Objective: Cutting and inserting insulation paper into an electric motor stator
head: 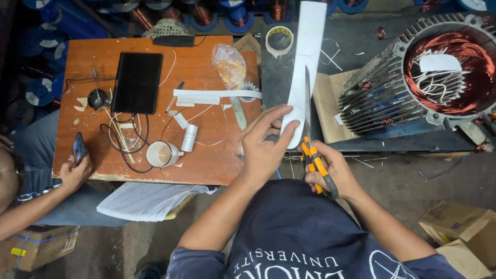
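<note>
My left hand pinches the near rounded end of a long white strip of insulating paper that runs away from me. My right hand grips orange-handled scissors, whose blade lies along the strip, cutting into it lengthwise. Both hands hover over the gap between an orange wooden table and a dark bench.
An electric motor stator with copper windings lies on cardboard at the right. On the orange table are a black tablet, a cup, white strips, a plastic bag and wires. Another person at the left holds a phone. Tape roll and wire spools sit at the back.
</note>
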